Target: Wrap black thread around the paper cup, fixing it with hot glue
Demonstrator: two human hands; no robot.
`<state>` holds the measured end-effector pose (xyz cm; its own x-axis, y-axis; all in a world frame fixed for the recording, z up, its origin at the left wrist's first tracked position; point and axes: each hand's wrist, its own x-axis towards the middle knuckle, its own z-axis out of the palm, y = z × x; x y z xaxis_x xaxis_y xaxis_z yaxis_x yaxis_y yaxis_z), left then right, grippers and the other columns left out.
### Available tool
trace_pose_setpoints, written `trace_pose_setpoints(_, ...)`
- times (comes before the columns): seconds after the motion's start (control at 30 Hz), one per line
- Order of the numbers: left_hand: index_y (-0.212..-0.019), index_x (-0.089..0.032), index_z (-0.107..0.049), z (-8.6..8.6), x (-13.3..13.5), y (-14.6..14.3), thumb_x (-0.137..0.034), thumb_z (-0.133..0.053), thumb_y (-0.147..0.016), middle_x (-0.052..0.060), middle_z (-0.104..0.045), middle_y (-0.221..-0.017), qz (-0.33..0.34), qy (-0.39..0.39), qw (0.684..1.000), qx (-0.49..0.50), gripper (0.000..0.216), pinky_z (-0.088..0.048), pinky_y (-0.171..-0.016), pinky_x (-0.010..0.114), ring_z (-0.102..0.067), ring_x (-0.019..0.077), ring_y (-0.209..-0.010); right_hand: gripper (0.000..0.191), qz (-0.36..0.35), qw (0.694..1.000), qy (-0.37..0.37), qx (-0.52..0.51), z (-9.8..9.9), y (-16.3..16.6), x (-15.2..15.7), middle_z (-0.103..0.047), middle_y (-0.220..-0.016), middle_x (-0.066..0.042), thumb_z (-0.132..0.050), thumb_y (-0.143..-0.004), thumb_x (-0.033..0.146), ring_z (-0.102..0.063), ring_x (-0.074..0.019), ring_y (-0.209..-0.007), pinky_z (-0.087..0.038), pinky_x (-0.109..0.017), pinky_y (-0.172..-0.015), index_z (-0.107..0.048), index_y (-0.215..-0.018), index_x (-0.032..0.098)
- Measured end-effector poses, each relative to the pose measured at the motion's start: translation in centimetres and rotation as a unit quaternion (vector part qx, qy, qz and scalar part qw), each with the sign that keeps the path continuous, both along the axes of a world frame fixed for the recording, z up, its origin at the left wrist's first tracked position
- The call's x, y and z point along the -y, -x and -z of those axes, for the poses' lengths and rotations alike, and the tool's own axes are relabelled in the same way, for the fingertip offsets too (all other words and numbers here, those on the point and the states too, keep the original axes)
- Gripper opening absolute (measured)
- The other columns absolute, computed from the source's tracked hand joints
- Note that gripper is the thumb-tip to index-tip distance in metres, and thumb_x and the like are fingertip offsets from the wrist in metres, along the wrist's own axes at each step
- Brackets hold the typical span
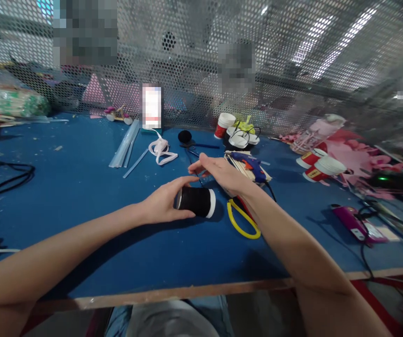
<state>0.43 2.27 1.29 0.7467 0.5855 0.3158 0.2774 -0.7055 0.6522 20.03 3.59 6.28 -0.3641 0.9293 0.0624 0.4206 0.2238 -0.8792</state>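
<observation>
My left hand [168,201] curls around a black-wrapped cup [195,202] lying on its side, thumb below and fingers above. The cup's white rim [212,203] faces right. Just above and to the right is my right hand [219,171], its fingers loosely stretched out and apart, with nothing visibly gripped. A thin black strand [200,180] passes below its fingertips towards the cup; whether they touch it I cannot tell. Beyond the hands lies a dark round thing [184,136]. Scissors with a yellow handle [243,224] lie beneath my right forearm.
Behind my right hand, a blue glue gun [249,164] rests on a stack of pale sticks. Paper cups [323,168] and pink pieces lie to the right, near a purple device [356,224]. White ribbon [161,150] and clear strips [126,145] lie ahead. Perforated metal mesh [194,70] stands behind the blue table [117,262].
</observation>
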Motion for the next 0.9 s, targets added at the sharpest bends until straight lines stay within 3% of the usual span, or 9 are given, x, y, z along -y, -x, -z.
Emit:
trace_pose_setpoints(0.13, -0.131, -0.022, -0.034, -0.5, 0.5, 0.0, -0.036, -0.065, -0.070, 0.011, -0.047, -0.121, 0.024, -0.033, 0.997, -0.061, 0.069, -0.043, -0.090, 0.039, -0.049, 0.0269, -0.110, 0.059, -0.050, 0.997, 0.035, 0.047, 0.4, 1.0, -0.5, -0.066, -0.085, -0.008, -0.029, -0.085, 0.058, -0.058, -0.0147, -0.079, -0.044, -0.027, -0.070, -0.066, -0.079, 0.014)
trace_pose_setpoints(0.23, -0.123, -0.020, -0.044, -0.7, 0.5, -0.1, -0.038, -0.065, -0.069, 0.010, -0.050, -0.109, 0.010, -0.034, 0.996, -0.082, 0.061, -0.047, -0.083, 0.037, -0.054, 0.0249, -0.098, 0.053, -0.022, 0.996, 0.026, 0.086, 0.1, 0.7, -0.4, -0.065, -0.083, -0.008, -0.033, -0.085, 0.056, -0.058, -0.0121, -0.071, -0.045, -0.024, -0.066, -0.064, -0.082, 0.013)
trace_pose_setpoints(0.37, -0.121, -0.021, -0.045, -0.8, 0.4, -0.2, -0.038, -0.065, -0.068, 0.007, -0.050, -0.102, 0.007, -0.016, 0.996, -0.086, 0.059, -0.048, -0.078, 0.034, -0.056, 0.0207, -0.088, 0.043, 0.139, 0.973, -0.084, 0.164, -1.3, -2.9, -0.2, -0.065, -0.074, -0.005, -0.038, -0.085, 0.050, -0.057, -0.0109, -0.058, -0.042, -0.023, -0.056, -0.061, -0.084, 0.014)
trace_pose_setpoints(0.4, -0.121, -0.021, -0.045, -0.8, 0.4, -0.2, -0.036, -0.065, -0.068, 0.006, -0.050, -0.103, 0.008, -0.013, 0.996, -0.084, 0.058, -0.048, -0.079, 0.033, -0.055, 0.0201, -0.088, 0.041, 0.211, 0.948, -0.139, 0.194, -1.6, -4.3, -0.2, -0.064, -0.069, -0.005, -0.039, -0.084, 0.049, -0.057, -0.0117, -0.057, -0.042, -0.024, -0.057, -0.061, -0.079, 0.014)
trace_pose_setpoints(0.47, -0.120, -0.022, -0.045, -1.0, 0.3, -0.1, -0.031, -0.065, -0.068, 0.006, -0.049, -0.104, 0.007, -0.009, 0.997, -0.080, 0.057, -0.047, -0.083, 0.033, -0.055, 0.0195, -0.092, 0.033, 0.349, 0.863, -0.230, 0.283, -2.1, -7.2, -0.3, -0.065, -0.071, -0.006, -0.045, -0.082, 0.042, -0.059, -0.0159, -0.066, -0.041, -0.027, -0.063, -0.062, -0.074, 0.015)
trace_pose_setpoints(0.53, -0.120, -0.022, -0.044, -1.1, 0.3, -0.1, -0.026, -0.064, -0.068, 0.006, -0.048, -0.107, 0.005, -0.006, 0.997, -0.075, 0.055, -0.045, -0.086, 0.032, -0.053, 0.0191, -0.095, 0.027, 0.384, 0.822, -0.201, 0.368, -1.9, -9.9, -0.5, -0.066, -0.079, -0.009, -0.049, -0.079, 0.038, -0.060, -0.0208, -0.074, -0.040, -0.029, -0.065, -0.063, -0.079, 0.014)
trace_pose_setpoints(0.63, -0.121, -0.023, -0.043, -1.2, 0.0, 0.1, -0.024, -0.062, -0.069, 0.006, -0.045, -0.111, -0.006, -0.005, 0.997, -0.081, 0.055, -0.045, -0.088, 0.033, -0.052, 0.0196, -0.098, 0.035, 0.327, 0.808, -0.070, 0.485, -0.8, -12.4, -0.8, -0.066, -0.080, -0.016, -0.054, -0.074, 0.044, -0.060, -0.0284, -0.076, -0.040, -0.033, -0.062, -0.064, -0.075, 0.010)
trace_pose_setpoints(0.77, -0.121, -0.024, -0.043, -1.1, -0.3, 0.2, -0.024, -0.063, -0.069, 0.006, -0.047, -0.113, -0.012, -0.011, 0.996, -0.090, 0.056, -0.044, -0.089, 0.035, -0.051, 0.0211, -0.101, 0.033, 0.314, 0.814, -0.021, 0.488, 1.0, -13.3, -1.1, -0.066, -0.080, -0.018, -0.058, -0.071, 0.041, -0.061, -0.0288, -0.074, -0.041, -0.032, -0.060, -0.064, -0.075, 0.009)
trace_pose_setpoints(0.9, -0.121, -0.025, -0.043, -1.2, -0.5, 0.3, -0.025, -0.064, -0.070, 0.005, -0.049, -0.115, 0.003, -0.007, 0.996, -0.094, 0.056, -0.043, -0.091, 0.035, -0.052, 0.0212, -0.102, 0.033, 0.356, 0.815, -0.028, 0.456, 2.0, -13.6, -1.2, -0.064, -0.094, -0.018, -0.054, -0.074, 0.031, -0.061, -0.0271, -0.085, -0.043, -0.031, -0.066, -0.060, -0.096, 0.006)
